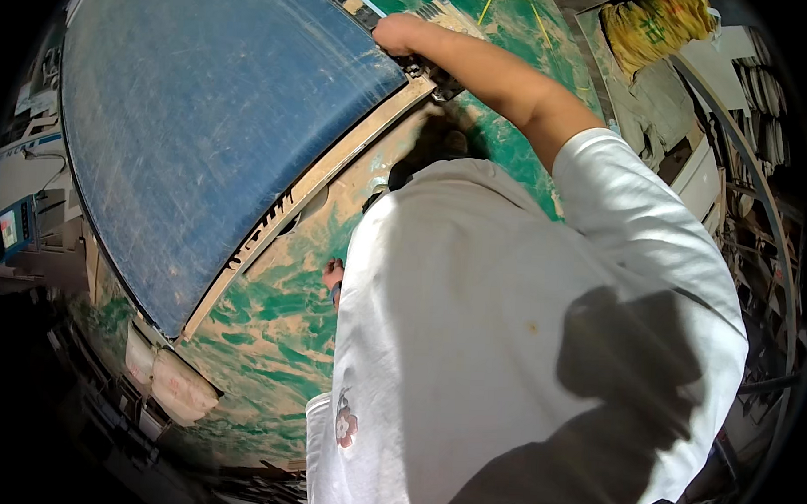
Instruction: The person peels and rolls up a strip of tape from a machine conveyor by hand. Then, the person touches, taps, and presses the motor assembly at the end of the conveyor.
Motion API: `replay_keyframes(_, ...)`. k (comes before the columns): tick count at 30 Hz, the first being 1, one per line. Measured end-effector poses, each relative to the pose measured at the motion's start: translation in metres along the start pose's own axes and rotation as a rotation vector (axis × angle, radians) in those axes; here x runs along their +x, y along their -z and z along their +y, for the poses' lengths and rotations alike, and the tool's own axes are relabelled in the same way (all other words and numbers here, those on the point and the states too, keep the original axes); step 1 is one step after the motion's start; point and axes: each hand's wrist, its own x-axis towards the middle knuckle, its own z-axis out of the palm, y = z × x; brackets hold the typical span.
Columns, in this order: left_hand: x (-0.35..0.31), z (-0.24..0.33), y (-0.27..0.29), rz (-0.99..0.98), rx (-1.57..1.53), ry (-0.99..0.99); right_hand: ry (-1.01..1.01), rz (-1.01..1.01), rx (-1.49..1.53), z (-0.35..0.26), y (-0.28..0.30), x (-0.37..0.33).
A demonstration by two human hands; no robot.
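My right arm reaches out over a large blue flat surface (239, 131), which looks like a worn belt or sheet with scuffs. At its far right corner my right hand (396, 34) is closed at the metal edge rail (354, 6); what lies in the fingers is hidden. Low beside my shirt hangs my left hand (333, 274), with a dark band at the wrist. My shirt covers part of it, and its finger pose is unclear. Between the hands runs a pale wood-coloured edge strip (308, 173) with dark slots, bordering the blue surface.
Dust lies over the green floor (268, 309). Stuffed pale sacks (181, 386) rest at the lower left, below a blue-framed screen (15, 230). A yellow sack (656, 30) sits at the upper right, near a curved bar (754, 149) and stacked material.
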Motion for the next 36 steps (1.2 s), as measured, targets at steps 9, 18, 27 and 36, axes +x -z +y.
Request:
replay_keyframes(9,0.002,-0.003,0.012,-0.023,-0.122,-0.038,0.023,0.307,-0.01,0.018,-0.048,0.016)
replay_keyframes(18,-0.003,-0.022,0.0,0.032,0.218,0.058,0.026,0.207,-0.123,0.01,-0.036,0.003)
replay_keyframes(27,-0.014,0.001,0.001,-0.008,0.088,-0.01,-0.036,0.59,-0.017,-0.024,-0.033,-0.065)
replay_keyframes(36,0.028,-0.026,0.001,-0.085,0.024,-0.049,-0.263,0.56,0.118,-0.067,-0.069,-0.112)
